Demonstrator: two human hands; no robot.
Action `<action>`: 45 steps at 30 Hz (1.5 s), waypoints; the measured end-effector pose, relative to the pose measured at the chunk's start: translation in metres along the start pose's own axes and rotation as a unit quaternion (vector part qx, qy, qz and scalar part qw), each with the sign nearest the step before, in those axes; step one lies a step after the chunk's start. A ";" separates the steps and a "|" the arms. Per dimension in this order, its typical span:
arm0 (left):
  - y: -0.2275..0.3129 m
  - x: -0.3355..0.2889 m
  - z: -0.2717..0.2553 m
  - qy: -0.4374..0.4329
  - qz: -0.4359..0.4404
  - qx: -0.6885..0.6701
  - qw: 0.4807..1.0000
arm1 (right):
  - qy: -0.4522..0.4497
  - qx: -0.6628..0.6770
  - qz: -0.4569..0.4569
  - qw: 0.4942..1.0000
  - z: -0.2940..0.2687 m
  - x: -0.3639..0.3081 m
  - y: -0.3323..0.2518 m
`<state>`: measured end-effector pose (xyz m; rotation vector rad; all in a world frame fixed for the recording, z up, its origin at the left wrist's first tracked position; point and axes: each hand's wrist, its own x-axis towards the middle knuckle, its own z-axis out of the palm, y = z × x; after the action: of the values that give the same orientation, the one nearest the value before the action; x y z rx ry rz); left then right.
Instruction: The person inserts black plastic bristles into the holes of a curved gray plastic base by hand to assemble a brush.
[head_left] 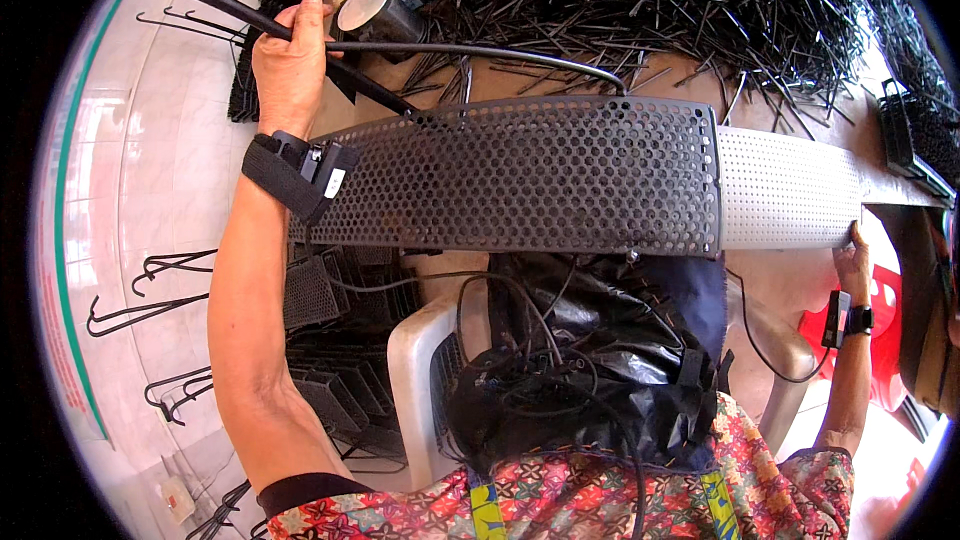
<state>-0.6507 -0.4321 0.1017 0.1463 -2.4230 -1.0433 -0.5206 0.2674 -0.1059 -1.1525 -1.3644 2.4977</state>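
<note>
Across my lap lies a long black panel (540,175) full of round holes. A light grey panel with finer holes (785,190) sticks out from its right end. My left hand (292,55) is closed round a thick black rod (205,2) at the upper left; the rod slants down to the black panel's far edge. A thinner black rod (480,50) runs from beside that hand to the same edge. At the far right, my right hand (852,260) grips the near corner of the grey panel, its fingers partly hidden.
A big heap of thin black strips (640,0) covers the far side. Near my left hand stands a metal cup (375,15). Wire hooks (150,310) stick out at the left, with stacked black perforated pieces (330,390) below. I sit in a white plastic chair (412,360).
</note>
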 end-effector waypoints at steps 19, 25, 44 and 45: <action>0.005 -0.003 0.001 0.006 -0.005 0.023 1.000 | 0.084 -0.013 0.051 0.995 0.009 -0.013 0.029; 0.002 -0.002 0.000 0.002 0.003 0.024 1.000 | -0.077 -0.131 0.152 0.977 0.133 -0.108 0.045; 0.090 -0.032 0.054 -0.024 0.045 -0.056 0.997 | 0.054 -0.340 -0.102 0.933 0.078 -0.068 -0.015; 0.096 -0.033 0.059 -0.037 0.053 -0.050 0.997 | 0.059 -0.343 -0.113 0.931 0.073 -0.062 -0.021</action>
<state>-0.6417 -0.3164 0.1220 -0.0548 -2.4090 -1.1385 -0.5291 0.2048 -0.0308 -1.1134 -2.2685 1.7908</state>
